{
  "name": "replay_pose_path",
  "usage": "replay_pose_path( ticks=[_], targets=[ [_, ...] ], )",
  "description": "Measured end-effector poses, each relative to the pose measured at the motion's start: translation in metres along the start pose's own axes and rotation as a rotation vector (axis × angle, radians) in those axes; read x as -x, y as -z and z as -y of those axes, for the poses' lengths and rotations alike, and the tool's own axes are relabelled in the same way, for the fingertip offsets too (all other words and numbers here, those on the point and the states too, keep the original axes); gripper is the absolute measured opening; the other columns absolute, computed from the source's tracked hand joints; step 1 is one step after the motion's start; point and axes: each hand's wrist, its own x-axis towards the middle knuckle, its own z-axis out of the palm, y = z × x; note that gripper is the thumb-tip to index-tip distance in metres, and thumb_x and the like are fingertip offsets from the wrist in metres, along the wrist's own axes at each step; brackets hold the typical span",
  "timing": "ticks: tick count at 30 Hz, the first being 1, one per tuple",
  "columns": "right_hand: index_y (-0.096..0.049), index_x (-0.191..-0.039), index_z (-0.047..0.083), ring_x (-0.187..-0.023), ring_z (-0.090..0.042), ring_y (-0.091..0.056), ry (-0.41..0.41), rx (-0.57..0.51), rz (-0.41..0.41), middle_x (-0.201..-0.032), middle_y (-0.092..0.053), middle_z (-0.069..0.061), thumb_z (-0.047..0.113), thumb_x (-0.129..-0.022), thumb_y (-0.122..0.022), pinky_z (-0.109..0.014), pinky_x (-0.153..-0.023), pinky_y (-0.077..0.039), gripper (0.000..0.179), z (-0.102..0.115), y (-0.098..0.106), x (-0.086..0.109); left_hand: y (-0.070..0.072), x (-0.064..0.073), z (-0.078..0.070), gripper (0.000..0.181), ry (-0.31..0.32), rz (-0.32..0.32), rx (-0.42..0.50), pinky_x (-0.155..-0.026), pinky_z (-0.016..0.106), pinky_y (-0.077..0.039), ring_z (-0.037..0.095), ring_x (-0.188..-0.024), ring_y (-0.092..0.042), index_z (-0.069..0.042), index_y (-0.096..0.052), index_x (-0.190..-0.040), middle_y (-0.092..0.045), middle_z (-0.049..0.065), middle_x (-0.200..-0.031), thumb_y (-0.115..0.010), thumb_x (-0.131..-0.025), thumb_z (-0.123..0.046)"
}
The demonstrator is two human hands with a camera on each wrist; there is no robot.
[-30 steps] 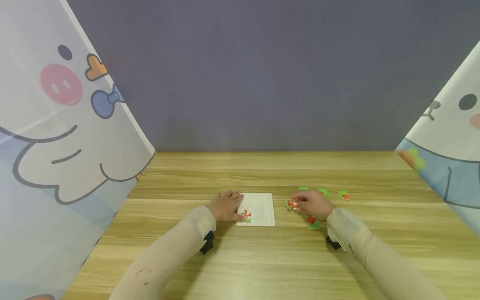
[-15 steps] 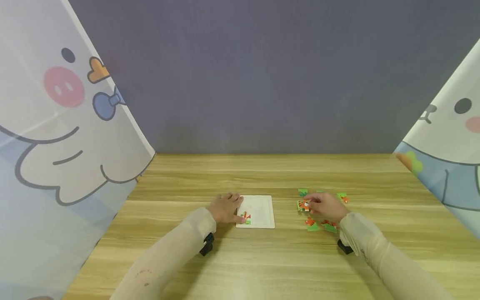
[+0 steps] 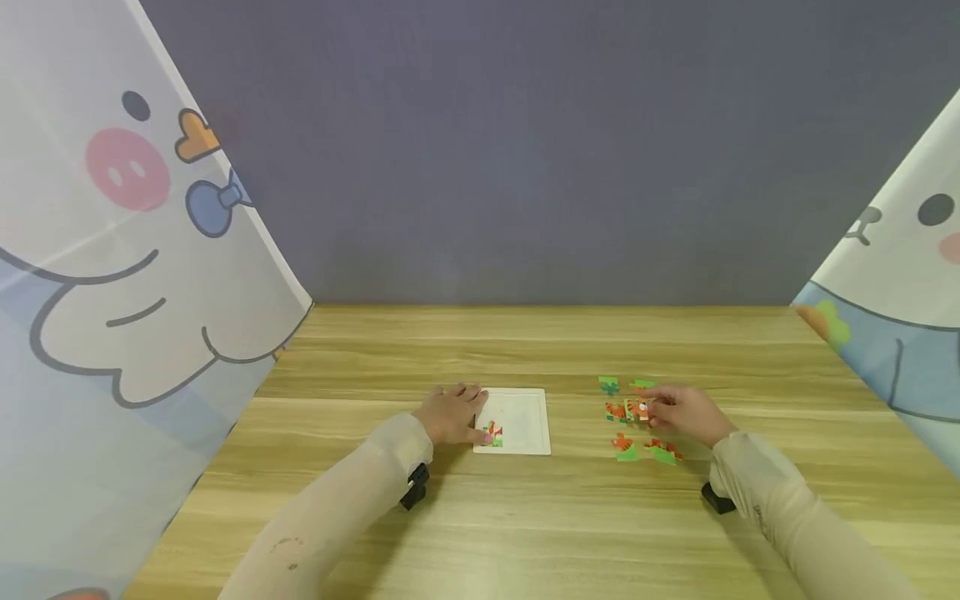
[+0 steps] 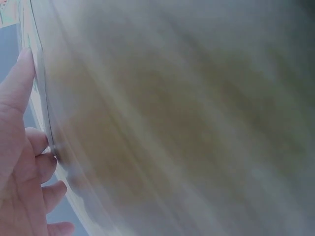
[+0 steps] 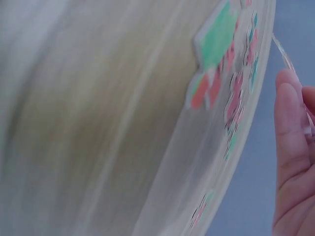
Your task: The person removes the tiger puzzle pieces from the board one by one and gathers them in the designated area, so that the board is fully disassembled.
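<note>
My left hand (image 3: pixel 452 415) rests with spread fingers on the left edge of a white puzzle tray (image 3: pixel 546 423). Its thumb lies at a red and green puzzle piece (image 3: pixel 493 434) in the tray's near left corner. To the right, my right hand (image 3: pixel 686 412) pinches an orange tiger-face puzzle piece (image 3: pixel 636 409) between thumb and fingers. The right wrist view shows that piece (image 5: pixel 284 54) edge-on, raised above the table. Just left of it lies another orange piece (image 3: pixel 615 412). In the left wrist view the left hand (image 4: pixel 24 162) shows its thumb along the tray edge.
Loose puzzle pieces lie around the right hand: a green one (image 3: pixel 608 385) and another green one (image 3: pixel 642 383) behind, an orange and green one (image 3: pixel 623 447) and a red and green one (image 3: pixel 663 451) in front. The wooden table (image 3: pixel 525 525) meets a grey wall (image 3: pixel 555 167) behind.
My right hand has moved right with the tiger-face piece, from near the tray to over the loose pieces. Pieces it had covered now show; one at the far right is hidden. The left hand stays put.
</note>
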Motion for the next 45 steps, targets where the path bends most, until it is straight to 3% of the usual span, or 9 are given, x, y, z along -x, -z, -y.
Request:
replay_pose_path(
  ticks=[13, 23, 29, 37, 45],
  targets=[
    [-0.046, -0.132, -0.025, -0.075, -0.008, -0.068, -0.065, -0.081, -0.03, -0.1, -0.071, -0.017, -0.001, -0.101, -0.051, -0.027, -0.071, -0.059, 0.039, -0.019, 0.022, 0.007, 0.003, 0.002, 0.0, 0.085, 0.012, -0.002, -0.004, -0.119, 0.052, -0.023, 0.026, -0.15, -0.023, -0.014, -0.027, -0.159, -0.024, 0.003, -0.164, -0.055, -0.094, -0.061],
    [-0.046, -0.13, -0.026, -0.072, -0.008, -0.066, -0.084, -0.007, -0.076, -0.093, -0.07, -0.011, 0.001, -0.1, -0.05, -0.025, -0.067, -0.058, 0.04, -0.031, 0.032, 0.016, 0.003, 0.002, -0.001, 0.085, 0.018, 0.005, -0.013, -0.119, 0.052, -0.022, 0.025, -0.151, -0.022, -0.015, -0.027, -0.159, -0.023, 0.002, -0.165, -0.054, -0.093, -0.062],
    [-0.045, -0.129, -0.027, -0.07, -0.009, -0.066, -0.071, 0.009, -0.066, -0.094, -0.07, -0.016, -0.001, -0.101, -0.049, -0.027, -0.066, -0.058, 0.039, -0.033, 0.037, 0.021, 0.003, 0.003, -0.002, 0.084, 0.01, -0.002, -0.008, -0.118, 0.053, -0.024, 0.027, -0.15, -0.024, -0.013, -0.03, -0.158, -0.025, 0.004, -0.164, -0.055, -0.094, -0.061],
    [-0.046, -0.13, -0.026, -0.071, -0.008, -0.065, -0.088, 0.051, -0.045, -0.091, -0.07, -0.009, 0.0, -0.1, -0.048, -0.026, -0.066, -0.058, 0.039, -0.033, 0.045, 0.02, 0.001, 0.001, 0.001, 0.086, 0.021, -0.001, -0.011, -0.119, 0.053, -0.022, 0.026, -0.151, -0.022, -0.014, -0.026, -0.159, -0.022, 0.003, -0.165, -0.054, -0.094, -0.062],
    [-0.037, -0.136, -0.027, -0.075, -0.008, -0.066, -0.142, -0.051, -0.025, -0.096, -0.068, -0.008, -0.001, -0.102, -0.043, -0.026, -0.07, -0.058, 0.042, -0.044, 0.053, 0.023, -0.002, -0.001, 0.0, 0.085, 0.024, 0.013, -0.008, -0.119, 0.053, -0.022, 0.025, -0.151, -0.021, -0.015, -0.027, -0.159, -0.021, 0.002, -0.165, -0.054, -0.093, -0.062]
  ],
)
